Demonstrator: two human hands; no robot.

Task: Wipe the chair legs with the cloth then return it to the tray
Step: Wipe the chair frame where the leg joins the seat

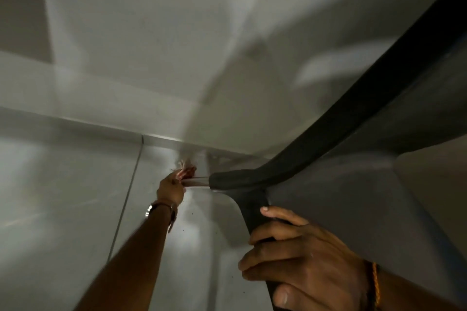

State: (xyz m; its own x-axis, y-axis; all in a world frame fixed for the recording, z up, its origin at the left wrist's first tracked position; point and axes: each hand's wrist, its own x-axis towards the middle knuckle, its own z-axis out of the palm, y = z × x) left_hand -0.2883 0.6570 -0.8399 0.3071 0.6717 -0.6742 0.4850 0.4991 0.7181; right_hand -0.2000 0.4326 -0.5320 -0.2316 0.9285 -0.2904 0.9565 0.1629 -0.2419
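So the chair is lying tipped over, dark frame running diagonally from top right down toward the middle. One thin metallic chair leg is sticking out leftward from the black joint. The cloth, reddish and whitish, kinda blurry, is sitting bunched right at that leg's far end.

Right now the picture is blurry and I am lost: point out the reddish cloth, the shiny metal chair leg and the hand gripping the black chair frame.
reddish cloth (186, 171): head view, bunched part above the fingers.
shiny metal chair leg (198, 181): head view, bare tube.
right hand (303, 257): head view, back of hand.
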